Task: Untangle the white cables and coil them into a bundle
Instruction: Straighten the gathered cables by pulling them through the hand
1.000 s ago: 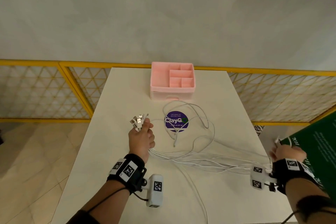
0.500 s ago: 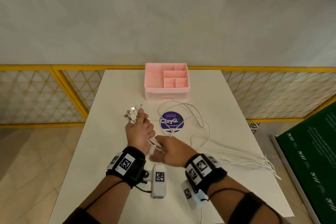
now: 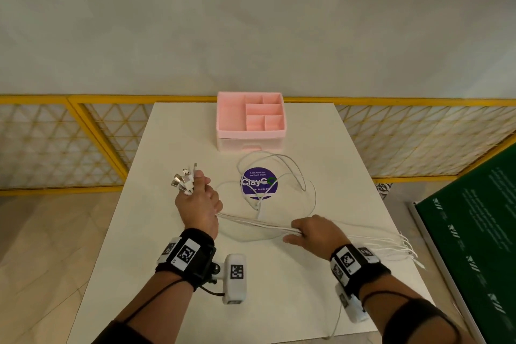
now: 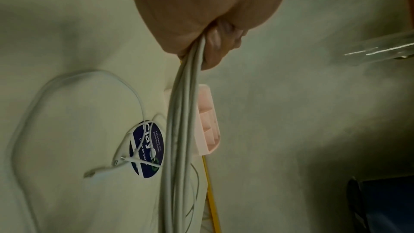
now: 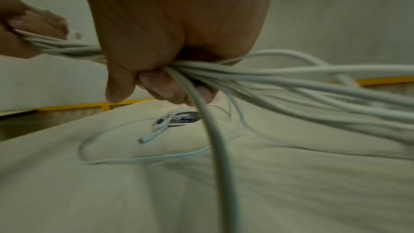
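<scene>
Several white cables [image 3: 251, 225] stretch taut between my two hands above the white table [image 3: 321, 148]. My left hand [image 3: 199, 204] grips them near their USB plugs [image 3: 183, 181], which fan out past its fingers; the left wrist view shows the cable bundle [image 4: 181, 130] leaving the fist. My right hand [image 3: 312, 233] is curled round the same cables [image 5: 280, 75] further right. Beyond it the strands run to the table's right edge, where their ends [image 3: 407, 246] hang over. Loose loops [image 3: 279, 173] and a plug end [image 3: 262, 212] lie on the table.
A pink compartment organiser [image 3: 251, 120] stands at the table's far edge. A round purple sticker [image 3: 259, 184] lies under the loose loops. Yellow mesh fencing [image 3: 69, 142] surrounds the table, and a green board [image 3: 474, 232] stands at the right.
My right hand came in from the table's right edge to my left hand, took hold of the cables there, and has now slid right along them. The left hand has kept its grip.
</scene>
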A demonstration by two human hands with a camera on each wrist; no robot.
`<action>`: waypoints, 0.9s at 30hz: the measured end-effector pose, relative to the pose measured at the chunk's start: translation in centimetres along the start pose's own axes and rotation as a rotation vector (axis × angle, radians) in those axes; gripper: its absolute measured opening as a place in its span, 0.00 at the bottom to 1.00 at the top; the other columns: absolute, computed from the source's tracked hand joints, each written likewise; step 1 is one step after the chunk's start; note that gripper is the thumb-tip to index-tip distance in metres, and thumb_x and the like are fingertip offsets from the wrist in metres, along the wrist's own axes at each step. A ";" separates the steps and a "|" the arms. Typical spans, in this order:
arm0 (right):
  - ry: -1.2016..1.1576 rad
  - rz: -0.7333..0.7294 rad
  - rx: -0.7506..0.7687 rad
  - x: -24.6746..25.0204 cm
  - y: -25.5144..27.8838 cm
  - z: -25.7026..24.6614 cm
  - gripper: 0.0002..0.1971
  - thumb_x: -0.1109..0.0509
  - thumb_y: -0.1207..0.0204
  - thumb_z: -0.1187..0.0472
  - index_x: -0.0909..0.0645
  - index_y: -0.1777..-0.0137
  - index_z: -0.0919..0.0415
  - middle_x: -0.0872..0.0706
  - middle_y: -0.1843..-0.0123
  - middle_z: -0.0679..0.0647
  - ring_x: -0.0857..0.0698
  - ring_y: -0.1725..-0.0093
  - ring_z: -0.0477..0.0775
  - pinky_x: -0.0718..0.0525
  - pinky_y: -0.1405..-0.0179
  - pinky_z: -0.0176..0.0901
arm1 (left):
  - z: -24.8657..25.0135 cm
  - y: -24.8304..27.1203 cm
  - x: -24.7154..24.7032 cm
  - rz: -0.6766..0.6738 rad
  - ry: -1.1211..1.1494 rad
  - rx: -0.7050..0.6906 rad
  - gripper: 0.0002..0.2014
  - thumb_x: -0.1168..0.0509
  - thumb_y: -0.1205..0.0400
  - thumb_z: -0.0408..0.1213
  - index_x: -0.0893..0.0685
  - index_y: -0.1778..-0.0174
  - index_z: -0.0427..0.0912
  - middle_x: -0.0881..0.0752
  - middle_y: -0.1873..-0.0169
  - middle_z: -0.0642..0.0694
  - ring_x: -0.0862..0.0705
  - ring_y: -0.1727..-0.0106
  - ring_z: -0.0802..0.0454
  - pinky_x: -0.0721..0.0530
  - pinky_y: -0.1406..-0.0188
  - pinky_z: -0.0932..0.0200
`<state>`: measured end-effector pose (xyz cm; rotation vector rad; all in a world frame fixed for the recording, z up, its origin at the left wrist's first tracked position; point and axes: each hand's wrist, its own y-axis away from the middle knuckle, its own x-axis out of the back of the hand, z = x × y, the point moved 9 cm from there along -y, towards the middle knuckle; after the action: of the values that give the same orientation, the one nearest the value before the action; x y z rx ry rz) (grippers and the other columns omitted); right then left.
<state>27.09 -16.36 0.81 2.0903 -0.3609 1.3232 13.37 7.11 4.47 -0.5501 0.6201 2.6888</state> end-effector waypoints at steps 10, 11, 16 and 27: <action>-0.074 0.015 -0.508 2.4 4.7 18.1 0.18 0.32 0.20 0.39 0.16 0.56 0.54 0.14 0.59 0.52 0.14 0.54 0.55 0.25 0.59 0.45 | 0.1 -2.6 3.3 0.107 0.136 0.083 0.18 0.38 0.12 0.49 0.24 0.65 0.42 0.34 0.79 0.53 0.38 0.83 0.57 0.41 0.87 0.66; -0.066 0.052 -0.564 3.3 5.4 19.7 0.17 0.33 0.18 0.43 0.14 0.50 0.57 0.12 0.55 0.55 0.14 0.50 0.57 0.23 0.56 0.45 | -0.3 -2.5 3.3 0.105 0.140 0.106 0.18 0.38 0.12 0.48 0.24 0.65 0.42 0.34 0.79 0.53 0.38 0.84 0.57 0.41 0.87 0.66; 0.055 0.445 -0.818 11.5 9.1 23.8 0.15 0.42 0.13 0.52 0.14 0.44 0.54 0.14 0.57 0.59 0.16 0.54 0.60 0.18 0.42 0.57 | -4.1 -0.2 1.5 0.034 0.055 0.216 0.12 0.37 0.12 0.41 0.22 0.60 0.42 0.32 0.75 0.50 0.39 0.84 0.58 0.41 0.88 0.67; -0.196 0.268 -0.899 -2.8 8.9 28.6 0.17 0.43 0.13 0.61 0.19 0.35 0.72 0.15 0.44 0.71 0.16 0.45 0.69 0.18 0.39 0.59 | -5.2 0.8 2.3 0.059 0.012 0.250 0.16 0.37 0.11 0.44 0.24 0.64 0.41 0.33 0.78 0.51 0.39 0.84 0.59 0.42 0.89 0.66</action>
<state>41.40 -41.68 -6.93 1.4172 -1.1167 0.8357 12.59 4.51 -0.61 -0.4876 0.9728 2.6088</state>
